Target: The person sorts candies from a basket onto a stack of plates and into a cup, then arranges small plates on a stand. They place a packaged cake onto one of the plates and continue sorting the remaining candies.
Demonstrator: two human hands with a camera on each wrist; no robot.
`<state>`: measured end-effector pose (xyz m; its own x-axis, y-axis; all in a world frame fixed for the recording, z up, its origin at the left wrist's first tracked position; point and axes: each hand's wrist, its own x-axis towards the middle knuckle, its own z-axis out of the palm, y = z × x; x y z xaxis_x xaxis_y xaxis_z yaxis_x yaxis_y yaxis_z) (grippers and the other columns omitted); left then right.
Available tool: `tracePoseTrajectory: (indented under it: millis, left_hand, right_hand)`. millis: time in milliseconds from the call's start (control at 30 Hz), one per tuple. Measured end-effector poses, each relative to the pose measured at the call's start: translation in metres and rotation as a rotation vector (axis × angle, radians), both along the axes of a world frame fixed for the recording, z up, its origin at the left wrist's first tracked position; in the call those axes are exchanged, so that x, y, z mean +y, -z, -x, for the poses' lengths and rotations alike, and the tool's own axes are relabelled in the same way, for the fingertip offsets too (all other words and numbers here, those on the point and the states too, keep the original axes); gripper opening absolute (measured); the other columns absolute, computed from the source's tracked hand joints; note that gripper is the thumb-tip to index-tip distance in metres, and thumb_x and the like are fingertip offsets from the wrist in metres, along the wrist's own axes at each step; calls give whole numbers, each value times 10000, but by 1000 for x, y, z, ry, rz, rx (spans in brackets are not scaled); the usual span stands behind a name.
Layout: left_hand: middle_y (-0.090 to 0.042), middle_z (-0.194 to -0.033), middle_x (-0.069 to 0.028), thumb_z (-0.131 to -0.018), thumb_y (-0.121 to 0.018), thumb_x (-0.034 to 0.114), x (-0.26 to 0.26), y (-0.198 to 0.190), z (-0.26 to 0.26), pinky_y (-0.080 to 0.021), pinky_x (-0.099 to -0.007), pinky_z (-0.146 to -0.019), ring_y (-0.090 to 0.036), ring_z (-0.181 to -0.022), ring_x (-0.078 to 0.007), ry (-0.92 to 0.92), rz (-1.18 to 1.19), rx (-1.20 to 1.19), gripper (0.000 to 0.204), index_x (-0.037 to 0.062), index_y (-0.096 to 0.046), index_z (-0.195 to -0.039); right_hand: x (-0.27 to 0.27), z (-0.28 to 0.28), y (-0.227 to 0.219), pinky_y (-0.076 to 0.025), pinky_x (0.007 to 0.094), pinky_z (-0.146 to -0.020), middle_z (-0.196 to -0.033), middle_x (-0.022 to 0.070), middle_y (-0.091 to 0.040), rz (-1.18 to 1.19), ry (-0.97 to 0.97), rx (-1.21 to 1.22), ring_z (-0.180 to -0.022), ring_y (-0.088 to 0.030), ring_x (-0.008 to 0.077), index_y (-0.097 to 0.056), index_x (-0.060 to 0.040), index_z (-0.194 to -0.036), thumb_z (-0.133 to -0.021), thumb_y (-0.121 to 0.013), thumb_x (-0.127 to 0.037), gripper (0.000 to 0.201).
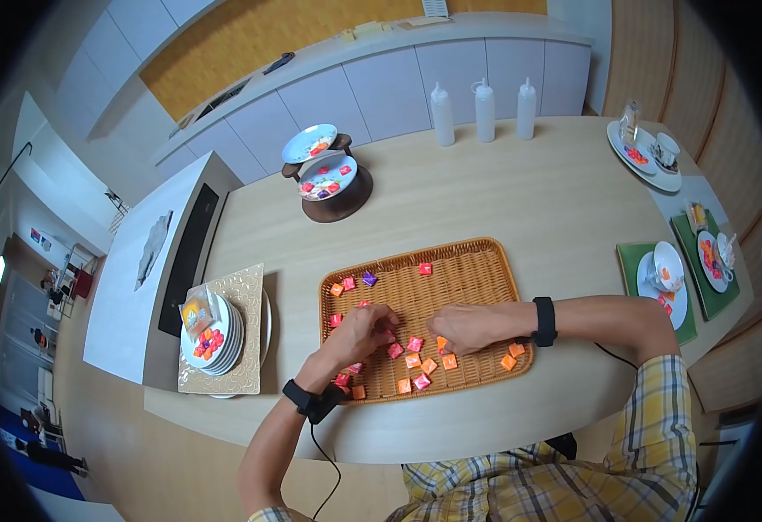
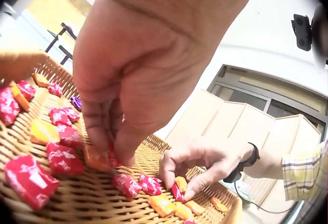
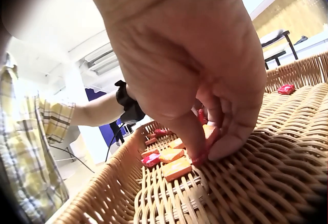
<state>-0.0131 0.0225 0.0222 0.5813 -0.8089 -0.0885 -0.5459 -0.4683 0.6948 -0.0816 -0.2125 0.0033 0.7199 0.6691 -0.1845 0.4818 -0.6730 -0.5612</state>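
A shallow wicker basket (image 1: 485, 252) holds several small wrapped candies, in red-pink, orange and purple. My left hand (image 1: 370, 333) reaches down into its left half, thumb and fingers pinching a red candy (image 2: 113, 157) beside an orange one (image 2: 96, 158). My right hand (image 1: 468, 328) is low in the right half, its thumb and fingers closed on a red candy (image 3: 201, 158) close over the weave. Between the hands and toward the near rim lie more orange candies (image 3: 177, 168) and red ones (image 2: 127, 185). A purple candy (image 1: 369, 278) lies toward the far left.
Left of the basket, stacked plates (image 1: 234, 335) stand on a gold tray (image 1: 250, 287). Behind are a two-tier plate stand (image 1: 337, 207) and three squeeze bottles (image 1: 484, 113). To the right, green trays (image 1: 629, 257) carry cups and plates. Cables trail from both wrist straps.
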Motion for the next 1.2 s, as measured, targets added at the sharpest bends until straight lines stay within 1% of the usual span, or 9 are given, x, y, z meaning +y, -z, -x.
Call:
tracePoseTrajectory:
  millis: [233, 333, 533, 633, 767, 800, 833, 900, 1200]
  left_hand:
    - [-674, -890, -117, -766, -694, -7, 7, -11, -3, -522, -329, -735, -653, -815, -223, -65, -10, 83, 243, -19, -622, -997]
    - [-673, -868, -123, -765, -691, -17, 14, -11, -5, -524, -327, -728, -655, -804, -219, -56, 25, 51, 247, -24, -621, -1002]
    - [-678, -908, -97, -789, -713, 46, 23, -7, -11, -528, -315, -712, -656, -798, -199, -76, 73, 98, 259, -5, -624, -1028]
    - [-678, -901, -105, -792, -707, 45, 24, -4, -12, -529, -327, -724, -660, -804, -210, -104, 106, 89, 250, -10, -622, -1021]
    - [-664, -903, -122, -790, -716, 63, 24, -8, -12, -518, -340, -751, -653, -830, -237, -100, 91, 113, 249, -11, -620, -1007]
    - [-660, -908, -124, -791, -716, 65, 25, -6, -13, -517, -339, -749, -651, -835, -237, -97, 105, 118, 250, -12, -619, -1009]
    - [-656, -914, -126, -792, -717, 66, 25, -5, -14, -516, -338, -747, -649, -840, -237, -94, 118, 124, 252, -13, -618, -1010]
    - [-645, -910, -137, -791, -713, 60, 25, -3, -16, -517, -333, -749, -644, -845, -242, -97, 96, 153, 254, -17, -613, -1011]
    - [-623, -934, -146, -800, -667, 5, 25, -2, -28, -522, -351, -734, -643, -841, -271, -93, 119, 202, 260, -24, -584, -1045]
  right_hand:
    - [1, -29, -42, -498, 416, -686, -826, 205, -644, 123, 29, 179, -792, -636, 350, -587, 46, -974, -801, -703, -172, 301]
    - [-8, -81, -58, -513, 366, -677, -779, 164, -661, 33, 103, -14, -734, -649, 277, -637, 14, -914, -761, -713, -187, 264]
    - [8, -225, -117, -489, 278, -525, -667, 67, -653, -269, 354, -60, -575, -627, 122, -661, 10, -756, -769, -688, -179, 191]
    - [30, -287, -138, -491, 279, -526, -656, 98, -650, -376, 475, -128, -554, -627, 142, -655, 37, -747, -756, -695, -167, 208]
    - [59, -365, -142, -526, 326, -580, -703, 156, -666, -225, 724, -325, -607, -660, 229, -690, 49, -785, -709, -725, -188, 251]
    - [65, -383, -139, -546, 388, -654, -768, 225, -680, -193, 711, -434, -715, -685, 328, -702, 54, -843, -679, -723, -194, 298]
    - [71, -396, -136, -546, 388, -654, -768, 225, -680, -204, 709, -438, -715, -685, 328, -702, 54, -843, -679, -723, -194, 298]
    - [81, -415, -134, -520, 439, -841, -1003, 317, -636, -135, 736, -387, -987, -636, 415, -669, 65, -979, -717, -692, -182, 361]
    - [101, -451, -102, -524, 448, -824, -964, 312, -643, -77, 749, -448, -950, -644, 416, -671, 70, -951, -703, -641, -126, 318]
